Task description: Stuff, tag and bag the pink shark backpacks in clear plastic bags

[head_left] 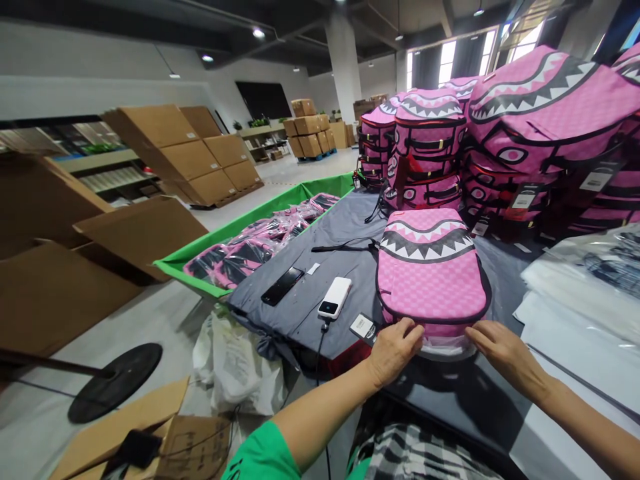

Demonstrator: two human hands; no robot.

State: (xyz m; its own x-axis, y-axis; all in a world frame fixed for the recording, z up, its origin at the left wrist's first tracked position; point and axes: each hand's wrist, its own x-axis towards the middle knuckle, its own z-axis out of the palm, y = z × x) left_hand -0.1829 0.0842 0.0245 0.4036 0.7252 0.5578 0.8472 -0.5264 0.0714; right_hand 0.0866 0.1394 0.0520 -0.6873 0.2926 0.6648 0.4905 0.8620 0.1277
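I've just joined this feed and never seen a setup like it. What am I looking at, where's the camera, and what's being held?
There's no machine here: these are a person's two bare hands, seen from a single camera worn on their head, looking forward and down. The left hand and right hand are at the lower end of a pink shark-mouth backpack, where clear plastic shows. They touch it, but I can't tell whether they grip it. It lies on a grey cloth, near a white power bank with a cable and a black phone. More pink backpacks stand piled behind.
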